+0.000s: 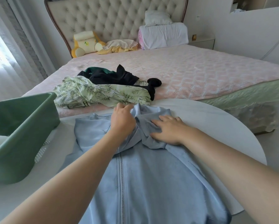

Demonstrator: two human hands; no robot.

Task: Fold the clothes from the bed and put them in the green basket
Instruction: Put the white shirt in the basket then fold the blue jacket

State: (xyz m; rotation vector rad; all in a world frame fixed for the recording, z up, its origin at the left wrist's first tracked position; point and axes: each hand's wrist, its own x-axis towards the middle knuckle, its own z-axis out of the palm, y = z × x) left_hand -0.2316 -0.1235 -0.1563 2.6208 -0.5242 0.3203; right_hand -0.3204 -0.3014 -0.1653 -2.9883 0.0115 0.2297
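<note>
A light blue zip-up jacket lies spread on a round white table, zipper up, collar end toward the bed. My left hand grips the bunched fabric near the collar. My right hand lies flat, fingers straight, pressing the crumpled hood or collar part. The green basket stands on the table at the left, empty as far as I see. On the bed a green leaf-print garment and black clothes lie in a loose pile.
The bed with a pink quilted cover runs behind the table. A plush toy, a small cushion and stacked white pillows sit by the tufted headboard. Curtains hang at the left.
</note>
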